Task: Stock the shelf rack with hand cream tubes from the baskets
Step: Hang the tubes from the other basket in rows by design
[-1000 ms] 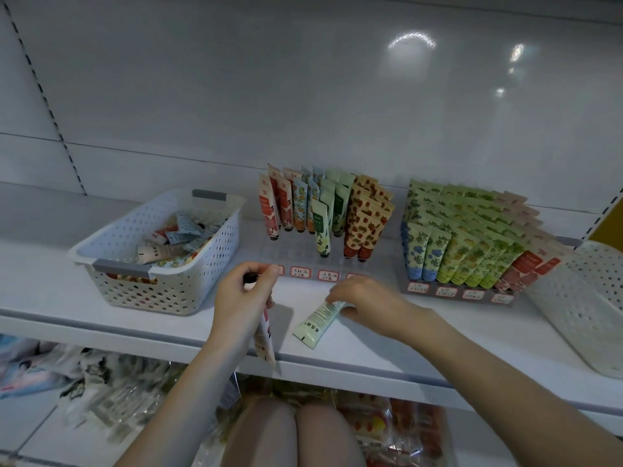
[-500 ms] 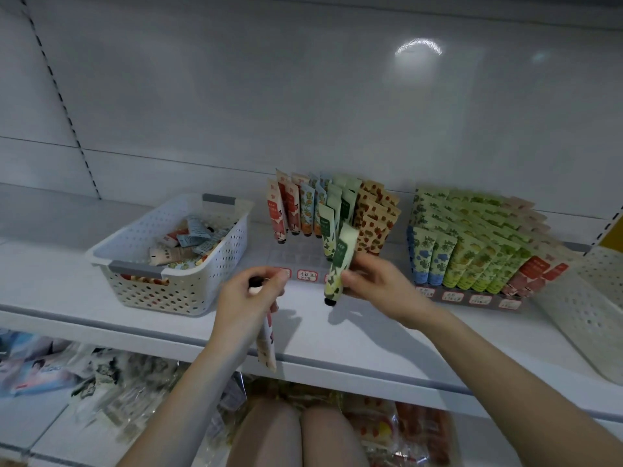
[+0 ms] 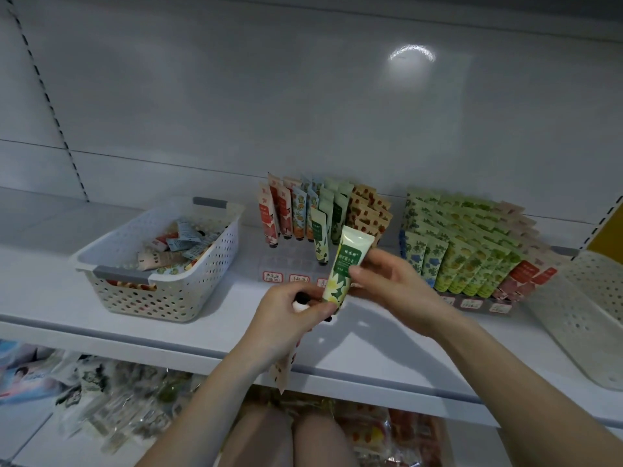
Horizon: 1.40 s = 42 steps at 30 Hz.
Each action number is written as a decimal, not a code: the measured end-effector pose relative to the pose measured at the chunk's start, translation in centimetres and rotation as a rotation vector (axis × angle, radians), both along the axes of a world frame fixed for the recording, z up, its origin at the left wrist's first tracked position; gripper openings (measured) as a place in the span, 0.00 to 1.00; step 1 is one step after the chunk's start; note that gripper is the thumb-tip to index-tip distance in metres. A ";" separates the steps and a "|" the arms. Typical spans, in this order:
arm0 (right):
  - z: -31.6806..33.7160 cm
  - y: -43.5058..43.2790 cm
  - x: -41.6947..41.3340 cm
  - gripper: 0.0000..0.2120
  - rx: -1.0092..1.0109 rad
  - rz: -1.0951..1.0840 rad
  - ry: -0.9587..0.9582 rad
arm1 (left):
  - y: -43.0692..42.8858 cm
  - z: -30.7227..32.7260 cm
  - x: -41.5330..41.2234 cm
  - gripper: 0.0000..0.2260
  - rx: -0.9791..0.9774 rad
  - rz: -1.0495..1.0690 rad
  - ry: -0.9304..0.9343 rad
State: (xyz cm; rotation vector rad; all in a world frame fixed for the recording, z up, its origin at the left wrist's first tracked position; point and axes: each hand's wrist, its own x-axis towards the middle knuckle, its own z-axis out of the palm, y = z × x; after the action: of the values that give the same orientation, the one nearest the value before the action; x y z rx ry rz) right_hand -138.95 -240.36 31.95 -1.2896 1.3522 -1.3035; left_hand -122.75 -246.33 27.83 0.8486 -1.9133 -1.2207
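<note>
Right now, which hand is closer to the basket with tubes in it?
Left. The left hand, gripping a spotted tube, is just right of the basket; the right hand, pinching a green tube, is farther right.

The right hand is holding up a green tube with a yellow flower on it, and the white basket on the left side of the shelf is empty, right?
Not quite. The white basket is not empty: the head view shows several tubes lying in it. The rest is right: the right hand holds up the green tube with a yellow flower.
</note>
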 end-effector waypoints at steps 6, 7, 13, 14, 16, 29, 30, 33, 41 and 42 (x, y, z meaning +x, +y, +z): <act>3.0 -1.5 -1.5 0.05 -0.059 -0.252 0.382 | -1.7 -0.1 -1.2 0.09 -0.080 0.059 -0.144; 3.6 -1.8 -1.9 0.07 -0.068 -0.295 0.438 | -2.2 0.1 -1.4 0.08 -0.108 0.089 -0.159; 8.6 -5.9 -3.7 0.07 -0.217 -0.497 0.675 | -6.8 1.0 -3.2 0.08 -0.234 0.415 -0.332; 9.1 -6.7 -3.9 0.07 -0.223 -0.503 0.732 | -7.4 1.1 -3.7 0.08 -0.250 0.430 -0.372; 9.6 -8.1 -4.1 0.08 -0.227 -0.490 0.836 | -8.6 1.1 -4.8 0.09 -0.253 0.408 -0.436; 5.4 -12.5 -5.0 0.11 -0.032 -0.471 1.111 | -11.9 -0.8 -7.8 0.18 -0.136 0.235 -0.560; 5.1 -12.6 -5.0 0.10 -0.022 -0.471 1.119 | -11.9 -0.9 -7.9 0.18 -0.132 0.238 -0.549; 4.3 -12.9 -5.0 0.10 0.003 -0.462 1.138 | -11.9 -1.1 -7.9 0.17 -0.131 0.233 -0.523; 3.5 -13.6 -4.5 0.10 0.084 -0.457 1.293 | -11.9 -1.3 -7.9 0.17 -0.138 0.239 -0.485; 3.5 -13.6 -4.5 0.11 0.091 -0.454 1.304 | -11.9 -1.4 -7.9 0.16 -0.136 0.238 -0.477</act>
State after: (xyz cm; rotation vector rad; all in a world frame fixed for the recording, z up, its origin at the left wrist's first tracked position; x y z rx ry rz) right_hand -143.45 -253.98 35.43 -1.9259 2.6542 -0.5195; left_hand -130.67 -258.25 26.46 1.3398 -2.1530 -0.7812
